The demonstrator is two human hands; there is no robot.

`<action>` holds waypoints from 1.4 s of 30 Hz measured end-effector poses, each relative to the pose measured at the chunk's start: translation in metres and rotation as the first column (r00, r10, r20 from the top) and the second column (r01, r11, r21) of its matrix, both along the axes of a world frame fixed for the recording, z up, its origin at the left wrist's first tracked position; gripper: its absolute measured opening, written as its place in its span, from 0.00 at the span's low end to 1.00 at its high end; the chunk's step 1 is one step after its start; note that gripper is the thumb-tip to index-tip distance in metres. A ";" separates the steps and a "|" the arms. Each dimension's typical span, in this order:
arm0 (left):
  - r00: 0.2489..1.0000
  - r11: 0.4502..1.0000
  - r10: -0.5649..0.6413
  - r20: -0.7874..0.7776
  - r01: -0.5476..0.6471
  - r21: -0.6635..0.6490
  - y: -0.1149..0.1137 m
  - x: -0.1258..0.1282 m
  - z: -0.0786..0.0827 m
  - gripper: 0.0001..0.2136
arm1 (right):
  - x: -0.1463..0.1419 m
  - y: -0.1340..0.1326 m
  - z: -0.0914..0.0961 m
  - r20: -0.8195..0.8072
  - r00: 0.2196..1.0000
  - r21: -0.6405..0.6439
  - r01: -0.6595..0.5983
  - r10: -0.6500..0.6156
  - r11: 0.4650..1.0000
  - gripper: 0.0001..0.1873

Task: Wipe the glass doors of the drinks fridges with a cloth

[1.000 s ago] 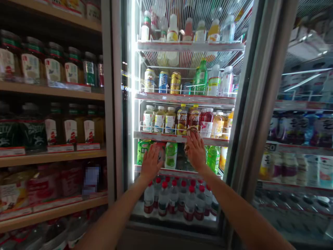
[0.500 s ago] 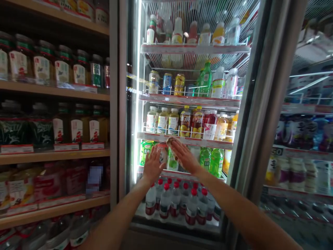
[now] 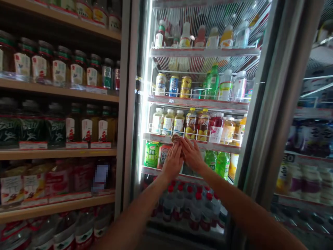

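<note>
A crumpled brownish cloth (image 3: 176,138) shows at my fingertips, in front of the drinks fridge. My right hand (image 3: 192,154) presses it with outstretched fingers held together; part of the cloth is hidden beneath them. Close beside it, my left hand (image 3: 173,161) lies with its fingers stretched upward, their tips just below the cloth. Whether the left fingertips touch the cloth, I cannot tell. Reflections point to a glass door (image 3: 142,100) between my hands and the shelves. Behind it, green bottles (image 3: 151,154) stand left and right of my hands.
Wooden shelves (image 3: 59,152) with rows of bottles line the left side. Metal door frames (image 3: 281,104) run up the right, with another drinks cabinet (image 3: 307,152) beyond. Red-capped bottles (image 3: 196,208) stand at the fridge bottom.
My left hand has moved right and now meets my right hand by the cloth. The whole view has shifted slightly, so the shelves appear further right.
</note>
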State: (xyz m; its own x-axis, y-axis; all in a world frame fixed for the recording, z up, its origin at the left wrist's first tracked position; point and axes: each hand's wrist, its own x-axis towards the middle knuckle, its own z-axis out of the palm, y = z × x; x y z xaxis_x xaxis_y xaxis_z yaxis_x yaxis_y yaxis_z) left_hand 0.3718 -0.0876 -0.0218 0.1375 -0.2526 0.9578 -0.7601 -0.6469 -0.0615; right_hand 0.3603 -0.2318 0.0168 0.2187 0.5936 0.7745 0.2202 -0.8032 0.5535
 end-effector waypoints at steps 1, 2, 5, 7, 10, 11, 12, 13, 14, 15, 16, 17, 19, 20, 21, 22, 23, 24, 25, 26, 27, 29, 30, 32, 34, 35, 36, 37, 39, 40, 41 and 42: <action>1.000 0.999 0.002 -0.006 -0.002 -0.035 -0.010 0.001 0.003 0.25 | -0.005 -0.009 0.003 -0.002 1.000 -0.012 -0.004 0.004 1.000 0.31; 1.000 0.997 0.008 -0.008 -0.008 -0.071 -0.019 0.002 0.007 0.25 | -0.009 -0.020 0.006 -0.002 1.000 -0.027 -0.006 0.006 1.000 0.32; 0.998 0.977 0.056 -0.008 -0.057 -0.204 -0.040 0.006 0.024 0.24 | -0.022 -0.062 0.021 0.040 0.999 -0.019 0.017 -0.016 1.000 0.33; 0.995 0.946 0.094 -0.019 -0.095 -0.311 -0.050 0.008 0.037 0.22 | -0.025 -0.090 0.028 0.100 0.993 0.089 0.061 -0.070 0.994 0.33; 0.993 0.916 0.118 -0.030 -0.120 -0.383 -0.060 0.014 0.050 0.19 | -0.024 -0.120 0.030 0.144 0.981 0.199 0.097 -0.127 0.975 0.34; 0.992 0.921 0.125 -0.026 -0.126 -0.368 -0.063 0.017 0.051 0.19 | -0.022 -0.125 0.029 0.144 0.981 0.200 0.101 -0.131 0.975 0.35; 0.990 0.933 0.138 -0.014 -0.135 -0.333 -0.065 0.019 0.051 0.19 | -0.021 -0.129 0.027 0.140 0.981 0.195 0.104 -0.132 0.975 0.36; 0.988 0.948 0.155 0.010 -0.146 -0.282 -0.066 0.021 0.049 0.20 | -0.019 -0.131 0.025 0.136 0.982 0.191 0.105 -0.132 0.976 0.36; 0.984 0.964 0.172 0.051 -0.157 -0.215 -0.066 0.023 0.046 0.20 | -0.018 -0.131 0.023 0.135 0.982 0.196 0.105 -0.133 0.975 0.37; 0.977 0.977 0.181 0.108 -0.166 -0.135 -0.066 0.024 0.042 0.21 | -0.018 -0.131 0.022 0.136 0.982 0.202 0.103 -0.132 0.974 0.37; 0.968 0.984 0.176 0.177 -0.171 -0.042 -0.063 0.026 0.039 0.21 | -0.018 -0.130 0.021 0.137 0.982 0.207 0.098 -0.128 0.973 0.37; 0.957 0.983 0.157 0.242 -0.174 0.052 -0.059 0.028 0.036 0.21 | -0.018 -0.129 0.021 0.141 0.983 0.209 0.089 -0.120 0.974 0.37; 0.939 0.966 0.123 0.320 -0.187 0.177 -0.043 0.033 0.034 0.21 | -0.019 -0.128 0.022 0.146 0.984 0.210 0.073 -0.105 0.975 0.36; 0.938 0.966 0.133 0.320 -0.196 0.172 -0.032 0.037 0.036 0.21 | -0.019 -0.127 0.022 0.149 0.984 0.211 0.069 -0.102 0.975 0.36; 0.940 0.972 0.167 0.298 -0.208 0.112 -0.019 0.041 0.040 0.21 | -0.020 -0.127 0.023 0.151 0.983 0.211 0.067 -0.100 0.975 0.36; 0.942 0.974 0.214 0.259 -0.224 0.011 -0.006 0.045 0.044 0.21 | -0.020 -0.127 0.023 0.151 0.984 0.211 0.066 -0.100 0.975 0.35; 0.943 0.963 0.262 0.206 -0.242 -0.118 0.005 0.049 0.049 0.22 | -0.020 -0.126 0.023 0.150 0.984 0.211 0.067 -0.100 0.975 0.35; 0.941 0.941 0.294 0.166 -0.255 -0.221 0.014 0.052 0.054 0.22 | -0.020 -0.126 0.023 0.153 0.983 0.212 0.066 -0.100 0.975 0.35; 0.939 0.917 0.314 0.139 -0.261 -0.303 0.018 0.054 0.057 0.23 | -0.019 -0.126 0.023 0.160 0.982 0.215 0.064 -0.100 0.975 0.35; 0.939 0.906 0.319 0.133 -0.260 -0.335 0.017 0.054 0.058 0.23 | -0.019 -0.125 0.022 0.167 0.981 0.217 0.062 -0.100 0.974 0.34; 0.941 0.918 0.304 0.151 -0.248 -0.309 0.011 0.053 0.057 0.23 | -0.018 -0.125 0.022 0.172 0.980 0.218 0.060 -0.099 0.974 0.34; 0.948 0.971 0.229 0.221 -0.206 -0.124 -0.011 0.046 0.052 0.23 | -0.018 -0.125 0.022 0.178 0.979 0.221 0.060 -0.100 0.973 0.34; 0.950 0.983 0.179 0.255 -0.185 0.000 -0.024 0.043 0.049 0.22 | -0.018 -0.125 0.022 0.177 0.979 0.221 0.060 -0.101 0.973 0.34; 0.953 0.970 0.105 0.285 -0.161 0.183 -0.040 0.037 0.047 0.21 | -0.019 -0.126 0.023 0.173 0.979 0.214 0.066 -0.104 0.975 0.34; 0.955 0.974 0.122 0.269 -0.168 0.155 -0.036 0.038 0.051 0.21 | -0.020 -0.127 0.023 0.173 0.979 0.211 0.072 -0.110 0.975 0.35; 0.958 0.982 0.158 0.241 -0.179 0.067 -0.027 0.041 0.055 0.20 | -0.020 -0.127 0.022 0.171 0.979 0.210 0.074 -0.111 0.975 0.35; 0.959 0.980 0.198 0.205 -0.192 -0.050 -0.016 0.044 0.058 0.20 | -0.019 -0.126 0.022 0.169 0.979 0.212 0.075 -0.112 0.974 0.35; 0.957 0.959 0.242 0.158 -0.212 -0.186 -0.004 0.048 0.060 0.20 | -0.019 -0.126 0.020 0.169 0.979 0.222 0.074 -0.114 0.972 0.35; 0.948 0.880 0.303 0.099 -0.238 -0.411 0.012 0.053 0.058 0.21 | -0.017 -0.124 0.018 0.170 0.979 0.249 0.069 -0.114 0.966 0.36; 0.943 0.850 0.320 0.093 -0.243 -0.468 0.013 0.053 0.053 0.21 | -0.016 -0.123 0.017 0.170 0.979 0.259 0.066 -0.113 0.963 0.36; 0.938 0.847 0.330 0.103 -0.246 -0.472 0.010 0.051 0.045 0.21 | -0.016 -0.122 0.016 0.166 0.980 0.268 0.064 -0.112 0.961 0.36; 0.938 0.879 0.320 0.133 -0.242 -0.411 0.003 0.048 0.036 0.21 | -0.016 -0.122 0.015 0.162 0.981 0.273 0.062 -0.110 0.960 0.35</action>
